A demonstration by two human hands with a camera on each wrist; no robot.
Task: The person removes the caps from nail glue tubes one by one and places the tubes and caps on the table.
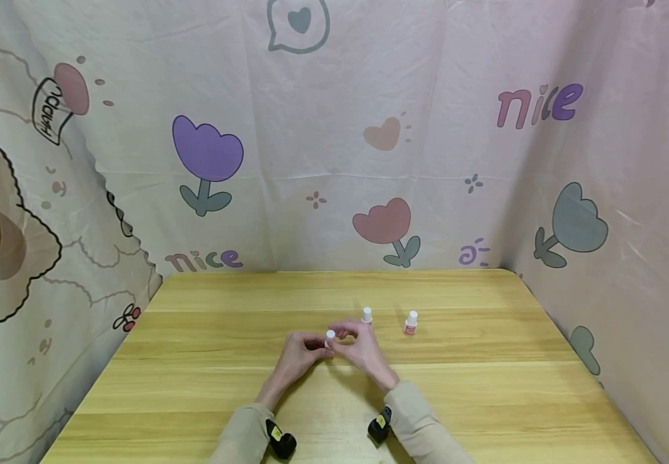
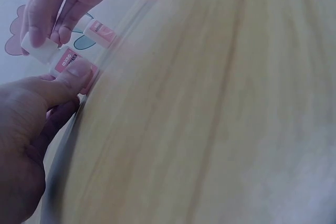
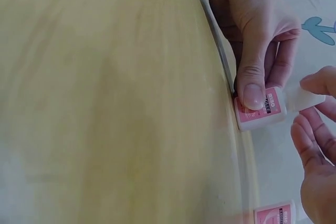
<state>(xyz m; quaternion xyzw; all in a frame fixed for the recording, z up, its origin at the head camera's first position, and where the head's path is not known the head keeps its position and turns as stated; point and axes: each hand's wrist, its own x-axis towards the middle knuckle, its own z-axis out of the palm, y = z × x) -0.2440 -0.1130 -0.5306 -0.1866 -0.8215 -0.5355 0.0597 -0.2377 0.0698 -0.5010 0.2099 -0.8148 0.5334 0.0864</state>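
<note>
A small white glue bottle [image 3: 262, 109] with a pink label stands upright on the table between both hands. My left hand [image 1: 296, 356] pinches its body low down, the thumb lying across the label. My right hand [image 1: 363, 351] holds the white cap [image 2: 40, 48] at the top between thumb and fingertips. The cap is on the bottle; whether it is turned loose I cannot tell. A second like bottle [image 1: 367, 314] stands just behind the right hand, its lower part hidden in the head view. Farther right stands a third bottle [image 1: 410, 323], capped and untouched.
The wooden table [image 1: 195, 386] reaches back to a patterned cloth [image 1: 311, 142] hanging behind it. More cloth hangs along the left and right sides. Black wrist cameras [image 1: 281, 442] sit at both sleeve cuffs.
</note>
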